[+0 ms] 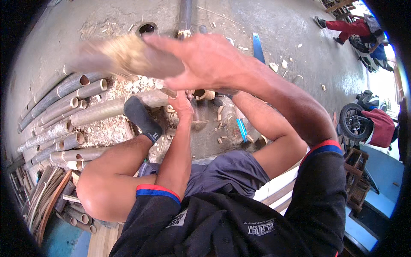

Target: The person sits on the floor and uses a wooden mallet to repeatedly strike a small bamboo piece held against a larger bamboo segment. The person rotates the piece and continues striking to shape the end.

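High in front of me, my right hand (205, 60) is closed around a thick wooden club (124, 55), brown-grey with a frayed tan middle and smeared by motion. Below it, my left hand (183, 103) is wrapped round a tool whose short wooden end (169, 91) pokes out on the left; the rest is hidden. That hand is over a bamboo pole (150, 98) lying across the floor by my socked left foot (139, 115). Just right of the left hand shows a cut bamboo end (205, 94). Whether the tool touches bamboo is hidden.
Cut bamboo poles (51, 100) lie at left among pale wood chips (124, 88). A blue saw blade (258, 48) and a dark pole (185, 17) lie ahead. A bundle of strips (45, 192) is lower left. At right are a motorbike (355, 122) and another person (351, 28).
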A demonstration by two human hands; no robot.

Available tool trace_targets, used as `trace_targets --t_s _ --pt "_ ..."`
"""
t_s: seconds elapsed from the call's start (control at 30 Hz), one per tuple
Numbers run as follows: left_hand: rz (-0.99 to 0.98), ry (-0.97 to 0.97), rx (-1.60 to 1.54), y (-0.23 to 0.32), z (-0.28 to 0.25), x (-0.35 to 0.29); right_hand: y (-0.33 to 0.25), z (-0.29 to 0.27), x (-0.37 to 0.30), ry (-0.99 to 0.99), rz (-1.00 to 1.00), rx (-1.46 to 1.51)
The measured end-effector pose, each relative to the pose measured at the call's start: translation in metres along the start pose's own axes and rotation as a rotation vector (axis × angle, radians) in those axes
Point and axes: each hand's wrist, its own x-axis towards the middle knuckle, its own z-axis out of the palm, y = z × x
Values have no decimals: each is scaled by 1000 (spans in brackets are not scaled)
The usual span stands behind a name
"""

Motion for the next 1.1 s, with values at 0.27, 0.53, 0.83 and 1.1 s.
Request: trace_targets --t_s 0.27,0.53,0.83,1.1 --pt "-77 103 -97 -14 -15 2 10 19 1 -356 -49 -267" --pt "33 276 -106 -35 -16 18 -5 21 -9 -513 87 -270" --pt "212 -414 555 2 70 -100 -7 -10 -136 429 544 435" --pt "533 -558 1061 -18 63 -80 -22 81 -289 949 1022 1115"
